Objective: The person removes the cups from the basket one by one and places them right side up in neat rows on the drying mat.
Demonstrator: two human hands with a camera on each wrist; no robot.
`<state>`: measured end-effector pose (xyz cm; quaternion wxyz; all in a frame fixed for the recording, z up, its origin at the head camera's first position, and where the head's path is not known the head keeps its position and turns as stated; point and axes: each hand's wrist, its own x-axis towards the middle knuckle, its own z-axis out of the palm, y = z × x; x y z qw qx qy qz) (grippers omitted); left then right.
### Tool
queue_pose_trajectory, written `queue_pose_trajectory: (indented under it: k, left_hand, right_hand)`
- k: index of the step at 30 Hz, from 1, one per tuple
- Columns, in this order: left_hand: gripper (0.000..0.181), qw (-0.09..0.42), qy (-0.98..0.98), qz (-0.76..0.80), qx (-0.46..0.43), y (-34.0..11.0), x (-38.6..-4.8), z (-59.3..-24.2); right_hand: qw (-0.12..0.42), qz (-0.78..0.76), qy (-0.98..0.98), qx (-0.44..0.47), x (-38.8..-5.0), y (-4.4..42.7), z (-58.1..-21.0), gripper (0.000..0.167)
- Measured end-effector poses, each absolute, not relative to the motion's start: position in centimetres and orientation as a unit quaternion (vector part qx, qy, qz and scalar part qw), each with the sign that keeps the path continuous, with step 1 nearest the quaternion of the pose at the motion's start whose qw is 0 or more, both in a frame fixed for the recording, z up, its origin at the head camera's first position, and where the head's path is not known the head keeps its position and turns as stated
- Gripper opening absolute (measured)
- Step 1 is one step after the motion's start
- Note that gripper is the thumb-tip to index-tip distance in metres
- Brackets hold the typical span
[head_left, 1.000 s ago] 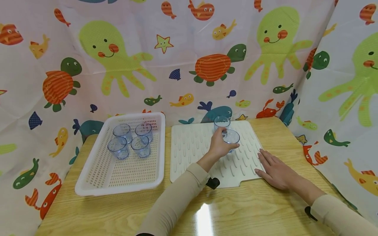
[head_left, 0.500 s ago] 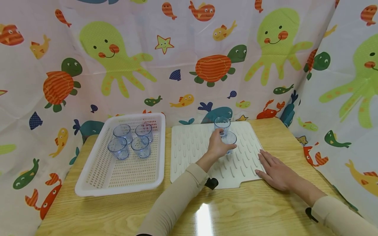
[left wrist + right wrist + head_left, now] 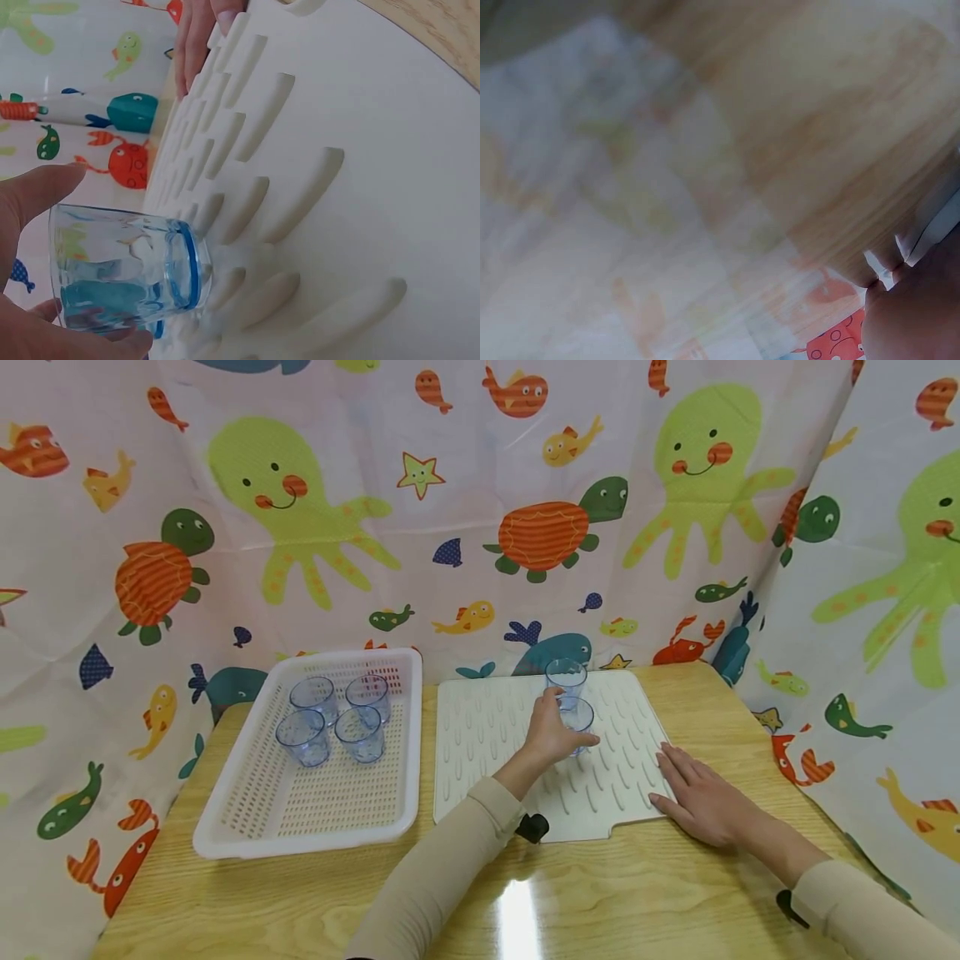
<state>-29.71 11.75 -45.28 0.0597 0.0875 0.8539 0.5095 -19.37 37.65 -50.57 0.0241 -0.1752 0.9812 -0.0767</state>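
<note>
My left hand is around a clear bluish glass at the white ridged mat. In the left wrist view, the thumb stands a little apart from the glass, while other fingers lie close along its far side; whether they touch cannot be told. The glass is upright with its base at the ridges. A second glass stands just behind it on the mat. My right hand rests flat, fingers stretched out, at the mat's right edge. The right wrist view is blurred.
A white perforated basket on the left holds several similar glasses standing close together. Behind the wooden table hangs a curtain printed with sea animals, which also covers both sides.
The held glass has come down and slightly left with my left hand, and the thumb has moved off its side. My right hand has stayed in place.
</note>
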Motion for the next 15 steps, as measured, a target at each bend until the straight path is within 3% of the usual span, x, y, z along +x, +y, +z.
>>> queue_pose_trajectory:
  k: [6,15]
  left_hand:
    - [0.097,0.07,0.856,0.505,0.089,11.17,-29.63,-45.01]
    - [0.078,0.06,0.863,0.49,0.109,10.68,-29.74,-44.95]
  right_hand:
    - [0.024,-0.075,0.982,-0.174,-19.43,37.79,-50.64,0.079]
    - [0.027,-0.076,0.981,-0.176,-19.4,37.62,-50.58,0.08]
